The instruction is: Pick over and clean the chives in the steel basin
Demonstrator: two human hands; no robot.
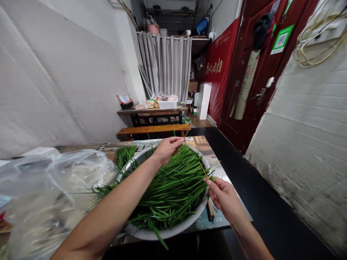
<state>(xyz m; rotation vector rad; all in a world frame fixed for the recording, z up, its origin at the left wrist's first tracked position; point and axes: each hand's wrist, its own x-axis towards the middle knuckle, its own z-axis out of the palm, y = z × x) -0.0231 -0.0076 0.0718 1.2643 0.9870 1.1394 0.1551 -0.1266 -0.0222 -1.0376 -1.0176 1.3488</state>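
Gray curtain (168, 65) beyond wooden bench (154, 129)

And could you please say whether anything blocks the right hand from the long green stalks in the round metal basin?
Nothing visible does: the right hand, pinching a thin wooden stick, is at the basin's rim, beside the stalks.

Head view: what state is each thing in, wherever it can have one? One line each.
Left hand, thumb and fingertips together
Right hand, pinching a thin stick
Metal basin, heaped with green stalks, some overhanging its rim
Stick bundle, lying beside the metal basin
Plastic bag, bulging, contents pale
Gray curtain, hanging in folds
Red door, looks shut
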